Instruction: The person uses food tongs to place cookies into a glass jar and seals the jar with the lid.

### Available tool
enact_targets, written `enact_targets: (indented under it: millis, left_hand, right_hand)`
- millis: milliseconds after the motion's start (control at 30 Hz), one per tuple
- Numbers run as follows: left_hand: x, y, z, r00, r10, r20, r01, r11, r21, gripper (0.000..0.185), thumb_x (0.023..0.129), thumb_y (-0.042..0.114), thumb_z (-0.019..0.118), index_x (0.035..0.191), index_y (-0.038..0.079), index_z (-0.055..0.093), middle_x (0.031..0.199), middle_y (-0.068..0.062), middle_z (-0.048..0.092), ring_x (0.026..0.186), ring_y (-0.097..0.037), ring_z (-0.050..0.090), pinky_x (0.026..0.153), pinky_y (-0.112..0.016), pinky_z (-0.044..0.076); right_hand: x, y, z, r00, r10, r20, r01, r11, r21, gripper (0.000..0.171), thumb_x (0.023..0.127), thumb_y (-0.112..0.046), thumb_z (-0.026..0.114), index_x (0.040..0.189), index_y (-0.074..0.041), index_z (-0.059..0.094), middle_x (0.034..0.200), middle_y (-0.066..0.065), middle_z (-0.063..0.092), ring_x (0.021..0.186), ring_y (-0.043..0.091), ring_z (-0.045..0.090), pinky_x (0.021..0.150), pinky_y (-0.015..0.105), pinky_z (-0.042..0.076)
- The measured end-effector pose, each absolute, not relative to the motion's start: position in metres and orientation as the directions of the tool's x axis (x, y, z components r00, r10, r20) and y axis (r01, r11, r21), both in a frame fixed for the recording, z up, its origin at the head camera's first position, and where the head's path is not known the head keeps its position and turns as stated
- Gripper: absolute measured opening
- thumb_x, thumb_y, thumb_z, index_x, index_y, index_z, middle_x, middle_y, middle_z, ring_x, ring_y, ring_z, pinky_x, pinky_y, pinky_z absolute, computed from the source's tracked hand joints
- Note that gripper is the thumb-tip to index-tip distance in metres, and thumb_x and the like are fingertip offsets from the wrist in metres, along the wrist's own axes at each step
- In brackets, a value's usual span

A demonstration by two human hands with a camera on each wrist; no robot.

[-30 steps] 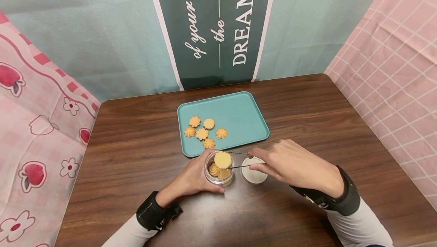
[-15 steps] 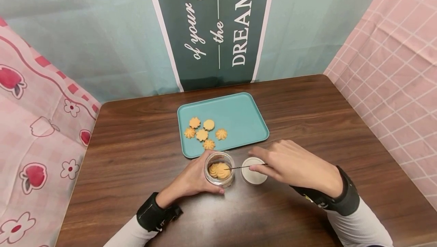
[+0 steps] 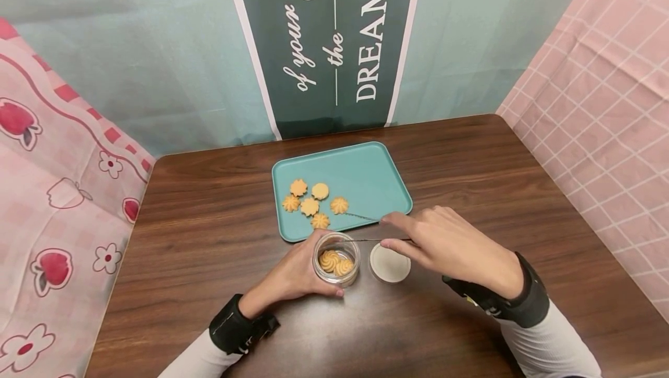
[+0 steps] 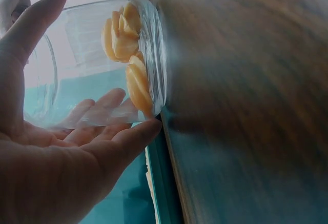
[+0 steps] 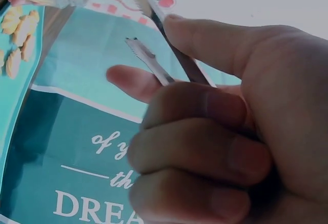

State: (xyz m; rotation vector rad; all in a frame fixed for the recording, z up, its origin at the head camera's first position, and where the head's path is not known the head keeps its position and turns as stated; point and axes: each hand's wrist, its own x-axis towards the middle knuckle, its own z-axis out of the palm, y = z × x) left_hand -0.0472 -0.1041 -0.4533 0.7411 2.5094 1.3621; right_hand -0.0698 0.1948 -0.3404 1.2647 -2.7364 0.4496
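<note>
My left hand [image 3: 292, 270] grips a clear glass jar [image 3: 352, 278] around its side, thumb toward the front. Inside, swirled butter cookies [image 3: 343, 267] lie at the bottom; the left wrist view shows these cookies [image 4: 123, 37] through the glass. My right hand [image 3: 455, 244] holds metal tongs [image 5: 177, 55] between thumb and curled fingers. Their toothed tips are spread apart with nothing between them. In the head view one arm of the tongs [image 3: 373, 240] crosses above the jar's mouth, and the other reaches over the tray's near edge.
A teal tray [image 3: 371, 180] lies behind the jar, with several cookies [image 3: 309, 207] on its left part. Right of the jar, under the tongs, a white round lid [image 3: 391, 265] rests on the brown wooden table [image 3: 209, 209]. Cloth hangs around the table's back and sides.
A cookie held in the tongs over the jar has been let go and now lies inside. The tongs have opened and moved up and away toward the tray. The left hand stays put.
</note>
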Motion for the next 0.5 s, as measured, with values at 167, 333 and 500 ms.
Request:
enact_targets:
  millis: [167, 333, 500]
  left_hand:
    - [-0.047, -0.104, -0.453, -0.855, 0.512, 0.078, 0.344, 0.449, 0.825, 0.096, 0.062, 0.026, 0.104, 0.141, 0.012, 0.051, 0.132, -0.008, 0.069, 0.12, -0.026, 0.067, 0.104, -0.046, 0.053]
    - [-0.046, -0.104, -0.454, -0.853, 0.515, 0.089, 0.355, 0.446, 0.821, 0.096, 0.063, 0.026, 0.104, 0.141, 0.012, 0.05, 0.132, -0.008, 0.069, 0.12, -0.026, 0.067, 0.104, -0.046, 0.053]
    - [-0.046, -0.104, -0.454, -0.856, 0.51, 0.084, 0.349, 0.45, 0.822, 0.096, 0.062, 0.026, 0.104, 0.141, 0.013, 0.051, 0.131, -0.008, 0.07, 0.12, -0.025, 0.067, 0.104, -0.045, 0.054]
  right_hand:
    - [-0.077, 0.193, -0.342, -0.704, -0.685, 0.187, -0.709, 0.664, -0.239, 0.035, 0.102, -0.037, 0.071, 0.123, -0.009, 0.07, 0.053, -0.018, 0.035, 0.048, -0.003, 0.032, 0.047, 0.023, 0.032]
    - [-0.085, 0.193, -0.347, -0.736, -0.657, 0.162, -0.675, 0.696, -0.245, 0.038, 0.102, -0.038, 0.071, 0.125, -0.008, 0.07, 0.052, -0.016, 0.035, 0.047, -0.001, 0.034, 0.046, 0.024, 0.032]
    - [-0.093, 0.191, -0.352, -0.753, -0.642, 0.146, -0.655, 0.707, -0.268, 0.038, 0.103, -0.038, 0.069, 0.126, -0.008, 0.071, 0.052, -0.014, 0.039, 0.048, 0.002, 0.039, 0.047, 0.026, 0.034]
